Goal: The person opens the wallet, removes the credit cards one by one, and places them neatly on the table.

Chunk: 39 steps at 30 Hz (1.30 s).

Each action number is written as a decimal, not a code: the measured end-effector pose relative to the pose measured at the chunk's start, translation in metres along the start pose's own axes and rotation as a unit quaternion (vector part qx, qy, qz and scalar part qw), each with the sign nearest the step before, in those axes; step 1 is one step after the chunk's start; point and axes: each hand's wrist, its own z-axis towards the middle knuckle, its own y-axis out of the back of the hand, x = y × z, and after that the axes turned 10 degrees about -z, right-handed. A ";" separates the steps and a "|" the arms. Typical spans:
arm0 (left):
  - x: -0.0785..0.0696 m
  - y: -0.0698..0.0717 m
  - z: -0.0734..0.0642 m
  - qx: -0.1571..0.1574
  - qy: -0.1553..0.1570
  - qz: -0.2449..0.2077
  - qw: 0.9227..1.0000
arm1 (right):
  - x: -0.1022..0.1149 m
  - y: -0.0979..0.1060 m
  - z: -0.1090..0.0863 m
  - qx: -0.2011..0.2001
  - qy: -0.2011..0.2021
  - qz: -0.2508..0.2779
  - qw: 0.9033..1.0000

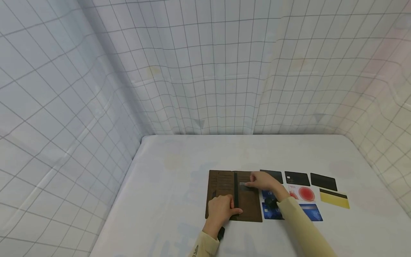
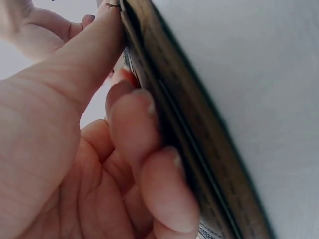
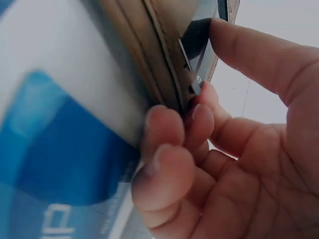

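Observation:
A brown wallet (image 1: 250, 210) lies unfolded on the white table, with a dark band down its middle. My left hand (image 1: 221, 207) rests on its lower left part, the thumb reaching across the band and the other fingers bent against the leather. Up close, the left wrist view shows those fingers (image 2: 167, 184) touching the layered wallet (image 2: 199, 129). Over the wallet's upper right half, my right hand (image 1: 262, 180) pinches a greyish, shiny card (image 1: 243, 186). In the right wrist view this card (image 3: 203, 47) shows at the pocket layers, partly hidden by the fingers.
Right of the wallet lie several cards in rows: black cards (image 1: 297, 178), a white card with red circles (image 1: 305, 193), a yellow card (image 1: 334, 200) and blue cards (image 1: 272, 211). The right arm covers some of them. White gridded curtains (image 1: 205, 89) enclose the table (image 1: 160, 185).

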 end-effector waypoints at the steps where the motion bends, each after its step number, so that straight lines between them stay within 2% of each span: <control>1: 0.000 0.000 0.000 0.001 0.000 0.000 1.000 | 0.000 0.001 0.001 0.004 0.006 -0.003 1.000; 7: 0.000 0.000 0.000 0.002 -0.001 0.001 1.000 | 0.001 0.004 0.006 0.012 0.027 -0.015 0.999; 14: 0.000 0.001 0.001 -0.007 -0.005 0.005 1.000 | -0.001 0.006 0.006 0.006 0.045 0.019 0.999; 20: 0.001 0.000 0.000 -0.006 -0.012 -0.012 1.000 | -0.003 0.003 0.005 0.000 0.031 0.063 0.998; 27: 0.002 0.000 -0.001 -0.010 -0.016 -0.013 1.000 | -0.003 0.002 0.006 0.017 -0.013 0.109 0.994; 31: 0.002 -0.002 -0.001 -0.008 -0.014 -0.015 1.000 | -0.002 0.004 0.006 0.024 -0.020 0.134 0.990; 39: 0.002 -0.002 0.001 -0.005 -0.009 -0.010 1.000 | -0.001 0.006 0.008 0.030 -0.003 0.109 0.994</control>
